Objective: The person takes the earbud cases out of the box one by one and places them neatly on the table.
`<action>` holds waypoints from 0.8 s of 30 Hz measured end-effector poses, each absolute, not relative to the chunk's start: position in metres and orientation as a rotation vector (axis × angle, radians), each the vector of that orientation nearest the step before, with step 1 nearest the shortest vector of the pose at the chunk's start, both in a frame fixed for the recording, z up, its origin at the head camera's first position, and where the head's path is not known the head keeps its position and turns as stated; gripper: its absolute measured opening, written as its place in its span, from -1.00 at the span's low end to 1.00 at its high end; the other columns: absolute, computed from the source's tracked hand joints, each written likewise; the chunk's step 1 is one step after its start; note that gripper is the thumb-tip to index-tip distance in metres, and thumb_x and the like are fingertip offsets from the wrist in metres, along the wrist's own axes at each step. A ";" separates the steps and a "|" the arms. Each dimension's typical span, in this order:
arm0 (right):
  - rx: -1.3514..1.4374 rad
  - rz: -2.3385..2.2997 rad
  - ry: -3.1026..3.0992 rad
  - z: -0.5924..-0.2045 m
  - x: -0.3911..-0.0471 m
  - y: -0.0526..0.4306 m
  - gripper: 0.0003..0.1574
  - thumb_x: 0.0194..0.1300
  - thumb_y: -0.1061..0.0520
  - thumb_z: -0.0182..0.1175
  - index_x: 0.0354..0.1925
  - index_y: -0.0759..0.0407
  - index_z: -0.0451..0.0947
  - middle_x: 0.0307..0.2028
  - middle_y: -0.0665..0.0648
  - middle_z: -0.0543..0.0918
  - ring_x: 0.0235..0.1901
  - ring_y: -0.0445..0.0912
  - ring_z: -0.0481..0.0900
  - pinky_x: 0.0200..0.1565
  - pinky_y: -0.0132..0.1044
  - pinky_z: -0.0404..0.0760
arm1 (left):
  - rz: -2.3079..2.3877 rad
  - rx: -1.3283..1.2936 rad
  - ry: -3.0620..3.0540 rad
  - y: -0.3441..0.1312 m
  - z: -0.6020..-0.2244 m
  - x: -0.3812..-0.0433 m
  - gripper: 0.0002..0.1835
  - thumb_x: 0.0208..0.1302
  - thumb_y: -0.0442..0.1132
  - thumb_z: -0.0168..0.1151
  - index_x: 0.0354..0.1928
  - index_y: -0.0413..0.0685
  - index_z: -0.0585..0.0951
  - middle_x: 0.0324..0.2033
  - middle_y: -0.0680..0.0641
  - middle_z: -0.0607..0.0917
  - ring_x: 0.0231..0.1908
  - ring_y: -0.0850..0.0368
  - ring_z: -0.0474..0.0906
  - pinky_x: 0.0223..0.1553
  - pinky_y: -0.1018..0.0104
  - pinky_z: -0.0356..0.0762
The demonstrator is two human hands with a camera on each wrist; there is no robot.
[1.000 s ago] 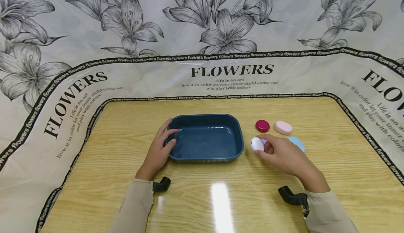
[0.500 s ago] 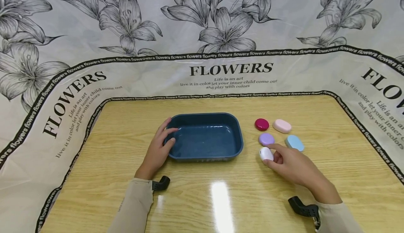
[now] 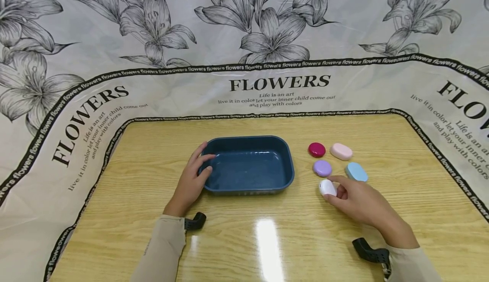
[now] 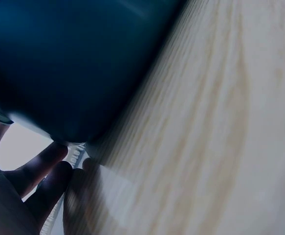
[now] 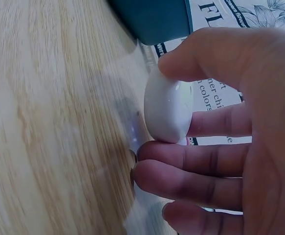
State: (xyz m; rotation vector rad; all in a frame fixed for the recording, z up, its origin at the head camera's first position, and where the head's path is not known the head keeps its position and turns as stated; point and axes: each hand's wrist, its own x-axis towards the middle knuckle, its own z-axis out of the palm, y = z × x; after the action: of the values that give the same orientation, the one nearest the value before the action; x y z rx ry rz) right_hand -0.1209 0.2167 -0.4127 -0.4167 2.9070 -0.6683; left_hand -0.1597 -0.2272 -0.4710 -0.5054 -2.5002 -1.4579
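In the head view my left hand holds the left wall of a dark blue rectangular basin. Its thumb and a finger reach over the rim; the left wrist view shows other fingers against the outside wall. My right hand pinches a small white earbud case, right of the basin. The thumb lies on one side of the case and fingers on the other. Whether it touches the table cannot be told. Just behind it lies a round purple case, and a light blue case lies beyond the right hand.
A dark red round case and a pale pink oval case lie farther back on the wood-look table. A curtain printed with flowers stands along the table's back and sides. Black camera mounts sit on both wrists.
My right hand has moved right and nearer to me with the white earbud case, baring the purple case and more of the light blue one. The left hand has stayed on the basin.
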 end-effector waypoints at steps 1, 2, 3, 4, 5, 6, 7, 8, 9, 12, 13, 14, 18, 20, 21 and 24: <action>-0.419 -0.664 2.909 -0.413 -0.121 0.217 -0.34 0.31 -0.19 0.32 0.17 0.22 0.54 -0.45 -0.12 0.53 -0.50 -0.25 0.42 -0.45 -0.32 0.38 | -1.455 -0.506 -2.500 -0.227 -0.471 -0.160 -0.64 0.48 -0.37 0.07 0.26 -0.14 0.55 0.54 0.11 0.09 0.52 0.06 -0.05 0.36 -0.24 0.09; -0.421 -0.659 2.911 -0.413 -0.121 0.218 -0.34 0.31 -0.18 0.32 0.18 0.22 0.55 -0.46 -0.12 0.52 -0.50 -0.25 0.41 -0.45 -0.32 0.38 | -1.455 -0.507 -2.498 -0.227 -0.471 -0.160 -0.64 0.47 -0.38 0.07 0.26 -0.14 0.55 0.54 0.11 0.09 0.52 0.06 -0.05 0.36 -0.24 0.09; -0.422 -0.655 2.913 -0.413 -0.121 0.218 -0.34 0.31 -0.17 0.33 0.18 0.23 0.55 -0.46 -0.12 0.52 -0.51 -0.25 0.41 -0.45 -0.31 0.38 | -1.456 -0.508 -2.496 -0.228 -0.471 -0.160 -0.64 0.47 -0.38 0.07 0.26 -0.14 0.55 0.54 0.10 0.09 0.52 0.05 -0.05 0.36 -0.24 0.09; -0.423 -0.649 2.912 -0.413 -0.121 0.218 -0.34 0.30 -0.16 0.33 0.18 0.24 0.55 -0.46 -0.12 0.52 -0.51 -0.25 0.41 -0.46 -0.31 0.38 | -1.454 -0.506 -2.496 -0.228 -0.472 -0.160 -0.64 0.47 -0.38 0.07 0.25 -0.14 0.56 0.54 0.10 0.09 0.52 0.06 -0.05 0.36 -0.24 0.09; -0.423 -0.643 2.911 -0.413 -0.121 0.219 -0.33 0.30 -0.15 0.33 0.19 0.25 0.55 -0.46 -0.11 0.52 -0.52 -0.24 0.40 -0.47 -0.31 0.37 | -1.451 -0.508 -2.495 -0.228 -0.472 -0.161 -0.64 0.47 -0.39 0.07 0.25 -0.14 0.56 0.54 0.07 0.10 0.52 0.05 -0.04 0.36 -0.24 0.09; -0.420 -0.636 2.908 -0.413 -0.121 0.219 -0.33 0.30 -0.15 0.34 0.19 0.26 0.54 -0.47 -0.11 0.52 -0.52 -0.24 0.40 -0.48 -0.31 0.37 | -1.452 -0.509 -2.494 -0.228 -0.472 -0.161 -0.64 0.47 -0.39 0.07 0.25 -0.14 0.56 0.54 0.06 0.10 0.52 0.05 -0.04 0.36 -0.24 0.09; -0.418 -0.632 2.904 -0.414 -0.121 0.219 -0.32 0.30 -0.15 0.34 0.20 0.26 0.54 -0.47 -0.11 0.52 -0.53 -0.24 0.39 -0.48 -0.31 0.37 | -1.450 -0.510 -2.494 -0.228 -0.472 -0.161 -0.64 0.47 -0.39 0.07 0.25 -0.14 0.56 0.54 0.03 0.11 0.52 0.04 -0.04 0.36 -0.25 0.09; -0.416 -0.629 2.900 -0.414 -0.120 0.220 -0.31 0.29 -0.15 0.34 0.20 0.27 0.54 -0.47 -0.11 0.51 -0.54 -0.24 0.39 -0.49 -0.31 0.36 | -1.447 -0.512 -2.495 -0.228 -0.472 -0.161 -0.64 0.47 -0.39 0.07 0.25 -0.14 0.56 0.54 0.02 0.11 0.52 0.03 -0.04 0.36 -0.25 0.09; -0.415 -0.626 2.896 -0.414 -0.120 0.220 -0.30 0.29 -0.15 0.34 0.20 0.27 0.54 -0.47 -0.11 0.51 -0.54 -0.24 0.39 -0.49 -0.31 0.36 | -1.446 -0.510 -2.496 -0.228 -0.472 -0.161 -0.64 0.47 -0.39 0.07 0.25 -0.14 0.56 0.54 0.02 0.11 0.52 0.04 -0.04 0.36 -0.25 0.09; -0.411 -0.629 2.891 -0.415 -0.119 0.221 -0.31 0.28 -0.15 0.35 0.19 0.25 0.54 -0.48 -0.12 0.50 -0.55 -0.24 0.38 -0.50 -0.31 0.35 | -1.452 -0.508 -2.498 -0.227 -0.470 -0.160 -0.64 0.46 -0.38 0.08 0.25 -0.14 0.56 0.54 0.04 0.11 0.52 0.05 -0.03 0.36 -0.24 0.09; -0.413 -0.632 2.893 -0.415 -0.119 0.221 -0.32 0.28 -0.15 0.35 0.19 0.25 0.55 -0.48 -0.12 0.50 -0.55 -0.24 0.38 -0.51 -0.31 0.35 | -1.450 -0.508 -2.499 -0.226 -0.470 -0.160 -0.64 0.46 -0.38 0.08 0.25 -0.14 0.56 0.54 0.02 0.12 0.52 0.04 -0.03 0.36 -0.24 0.09; -0.415 -0.633 2.895 -0.415 -0.118 0.222 -0.33 0.27 -0.15 0.36 0.19 0.24 0.55 -0.49 -0.12 0.50 -0.56 -0.25 0.38 -0.51 -0.31 0.35 | -1.446 -0.507 -2.502 -0.226 -0.470 -0.160 -0.64 0.46 -0.38 0.08 0.25 -0.14 0.56 0.54 0.02 0.12 0.52 0.03 -0.03 0.36 -0.25 0.09; -0.427 -0.633 2.904 -0.416 -0.118 0.222 -0.35 0.26 -0.14 0.37 0.17 0.20 0.56 -0.50 -0.14 0.49 -0.57 -0.26 0.38 -0.51 -0.32 0.35 | -1.438 -0.506 -2.506 -0.226 -0.470 -0.160 -0.64 0.46 -0.38 0.08 0.24 -0.16 0.56 0.54 -0.08 0.13 0.52 -0.01 -0.03 0.35 -0.27 0.08; -0.431 -0.636 2.908 -0.417 -0.118 0.222 -0.36 0.25 -0.14 0.38 0.16 0.19 0.57 -0.51 -0.14 0.49 -0.57 -0.27 0.37 -0.51 -0.33 0.35 | -1.440 -0.500 -2.507 -0.226 -0.470 -0.160 -0.64 0.46 -0.38 0.08 0.25 -0.15 0.56 0.54 -0.08 0.13 0.52 0.00 -0.03 0.36 -0.26 0.08; -0.432 -0.639 2.909 -0.417 -0.118 0.222 -0.36 0.25 -0.14 0.38 0.16 0.19 0.57 -0.51 -0.14 0.49 -0.57 -0.27 0.37 -0.51 -0.33 0.35 | -1.446 -0.497 -2.505 -0.226 -0.470 -0.160 -0.64 0.46 -0.38 0.08 0.25 -0.15 0.56 0.54 -0.07 0.12 0.52 0.01 -0.03 0.36 -0.26 0.08; -0.428 -0.645 2.906 -0.418 -0.118 0.222 -0.36 0.25 -0.13 0.39 0.17 0.19 0.57 -0.51 -0.14 0.49 -0.57 -0.27 0.36 -0.51 -0.33 0.35 | -1.457 -0.493 -2.500 -0.226 -0.470 -0.159 -0.64 0.47 -0.37 0.08 0.25 -0.15 0.56 0.54 -0.04 0.12 0.52 0.02 -0.04 0.36 -0.25 0.07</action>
State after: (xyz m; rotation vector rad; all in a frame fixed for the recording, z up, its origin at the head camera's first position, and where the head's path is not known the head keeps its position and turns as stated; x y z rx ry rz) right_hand -0.1176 0.2219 -0.4181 -0.4283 2.9061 -0.6450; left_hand -0.1589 -0.2263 -0.4697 -0.4928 -2.5004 -1.4566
